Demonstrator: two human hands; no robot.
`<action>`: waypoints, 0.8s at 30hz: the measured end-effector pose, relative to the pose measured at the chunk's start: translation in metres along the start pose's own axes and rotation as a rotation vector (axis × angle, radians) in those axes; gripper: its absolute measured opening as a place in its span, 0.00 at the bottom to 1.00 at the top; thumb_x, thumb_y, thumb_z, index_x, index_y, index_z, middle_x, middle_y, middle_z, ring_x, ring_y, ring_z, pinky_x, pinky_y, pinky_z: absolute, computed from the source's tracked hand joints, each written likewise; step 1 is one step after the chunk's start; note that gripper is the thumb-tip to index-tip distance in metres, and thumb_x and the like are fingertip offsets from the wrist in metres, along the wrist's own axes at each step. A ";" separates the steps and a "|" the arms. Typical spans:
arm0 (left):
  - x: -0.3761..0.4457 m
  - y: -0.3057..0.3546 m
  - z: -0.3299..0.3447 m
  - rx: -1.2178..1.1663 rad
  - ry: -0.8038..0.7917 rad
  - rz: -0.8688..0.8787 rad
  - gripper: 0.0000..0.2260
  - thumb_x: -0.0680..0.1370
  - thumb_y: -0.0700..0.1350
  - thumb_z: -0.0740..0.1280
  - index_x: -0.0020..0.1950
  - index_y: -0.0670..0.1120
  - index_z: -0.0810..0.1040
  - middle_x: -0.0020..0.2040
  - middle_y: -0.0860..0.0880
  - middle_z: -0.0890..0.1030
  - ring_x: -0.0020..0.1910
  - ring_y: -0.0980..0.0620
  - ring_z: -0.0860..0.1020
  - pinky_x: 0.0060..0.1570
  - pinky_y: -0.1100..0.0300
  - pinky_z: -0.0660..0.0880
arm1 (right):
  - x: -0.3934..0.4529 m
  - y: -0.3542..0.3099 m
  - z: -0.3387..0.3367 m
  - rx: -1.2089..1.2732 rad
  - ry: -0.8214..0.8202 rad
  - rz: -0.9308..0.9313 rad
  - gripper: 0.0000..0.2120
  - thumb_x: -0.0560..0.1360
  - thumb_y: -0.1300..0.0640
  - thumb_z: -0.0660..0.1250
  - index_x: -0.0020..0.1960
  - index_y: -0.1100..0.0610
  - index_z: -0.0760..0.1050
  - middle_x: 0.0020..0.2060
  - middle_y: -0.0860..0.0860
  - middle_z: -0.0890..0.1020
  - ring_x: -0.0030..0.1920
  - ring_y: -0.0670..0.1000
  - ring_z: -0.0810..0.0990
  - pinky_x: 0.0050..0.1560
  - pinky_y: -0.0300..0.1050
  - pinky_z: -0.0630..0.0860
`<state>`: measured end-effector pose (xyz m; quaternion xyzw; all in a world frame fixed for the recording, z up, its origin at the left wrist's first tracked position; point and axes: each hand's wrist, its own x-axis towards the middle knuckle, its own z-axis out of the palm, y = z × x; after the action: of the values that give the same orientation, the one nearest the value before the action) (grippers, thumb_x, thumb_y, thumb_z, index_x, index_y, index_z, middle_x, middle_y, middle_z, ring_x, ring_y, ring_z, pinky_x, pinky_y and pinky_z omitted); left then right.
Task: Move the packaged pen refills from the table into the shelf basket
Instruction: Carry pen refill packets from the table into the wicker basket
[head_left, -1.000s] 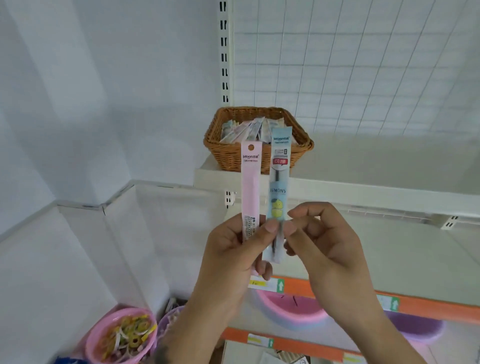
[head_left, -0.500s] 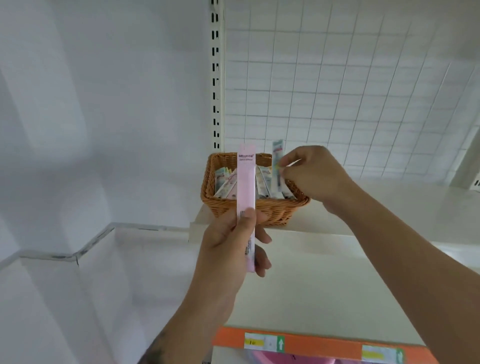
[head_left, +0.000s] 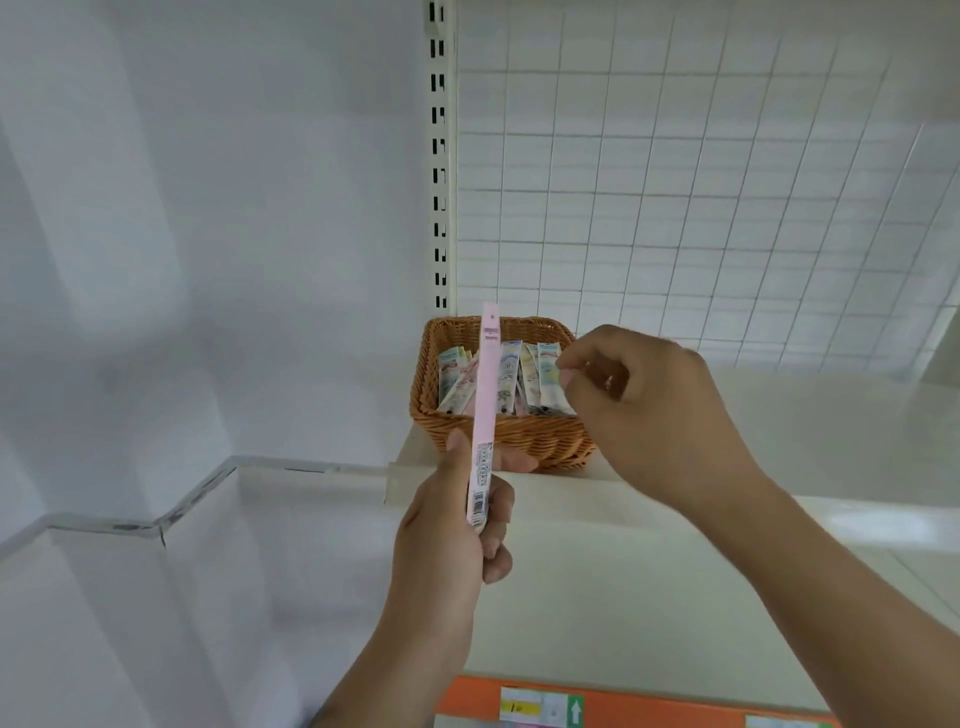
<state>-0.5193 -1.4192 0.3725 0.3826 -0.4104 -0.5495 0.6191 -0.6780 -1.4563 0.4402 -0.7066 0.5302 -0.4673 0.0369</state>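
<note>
In the wicker basket (head_left: 506, 436), upright refill packs (head_left: 548, 382); left hand (head_left: 457, 530) gripping pink pack (head_left: 483, 415), right hand (head_left: 649, 410) curled, empty.

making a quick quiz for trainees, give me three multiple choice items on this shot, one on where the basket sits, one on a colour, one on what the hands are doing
1. Where does the wicker basket stand?
A. on the white shelf, by the slotted upright
B. on the floor
C. hanging from the wire grid

2. What colour is the refill pack in the left hand?
A. green
B. pink
C. black

3. How is the right hand placed?
A. flat on the shelf, far from the basket
B. gripping the basket's rim to lift it
C. at the basket's right side, fingers curled over the packs inside

Answers
1. A: its base rests on the shelf's left end, under the upright.
2. B: the long upright pack is pale pink.
3. C: its fingertips sit at the rightmost packs; whether they pinch one is not clear.
</note>
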 end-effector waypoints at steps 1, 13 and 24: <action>0.000 -0.001 0.001 -0.022 0.005 -0.003 0.21 0.85 0.54 0.59 0.41 0.49 0.87 0.34 0.47 0.71 0.29 0.53 0.63 0.30 0.57 0.58 | -0.013 -0.002 0.000 0.072 0.020 -0.033 0.05 0.78 0.55 0.70 0.47 0.45 0.81 0.36 0.41 0.81 0.37 0.45 0.78 0.36 0.35 0.72; -0.022 -0.002 0.017 -0.150 0.001 0.033 0.10 0.75 0.46 0.70 0.51 0.47 0.88 0.54 0.42 0.86 0.54 0.40 0.84 0.35 0.59 0.80 | -0.101 0.008 0.043 0.223 0.233 -0.212 0.17 0.77 0.54 0.72 0.63 0.42 0.74 0.41 0.37 0.82 0.41 0.44 0.80 0.38 0.33 0.73; 0.019 -0.076 -0.084 1.378 0.193 0.792 0.25 0.81 0.57 0.61 0.78 0.51 0.72 0.79 0.48 0.69 0.79 0.47 0.65 0.73 0.37 0.67 | 0.027 -0.006 0.017 0.158 0.030 0.145 0.07 0.79 0.57 0.68 0.50 0.45 0.80 0.38 0.41 0.82 0.32 0.39 0.77 0.31 0.30 0.66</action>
<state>-0.4677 -1.4439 0.2730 0.5507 -0.7075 0.1239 0.4252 -0.6619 -1.4820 0.4505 -0.6540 0.5420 -0.5144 0.1183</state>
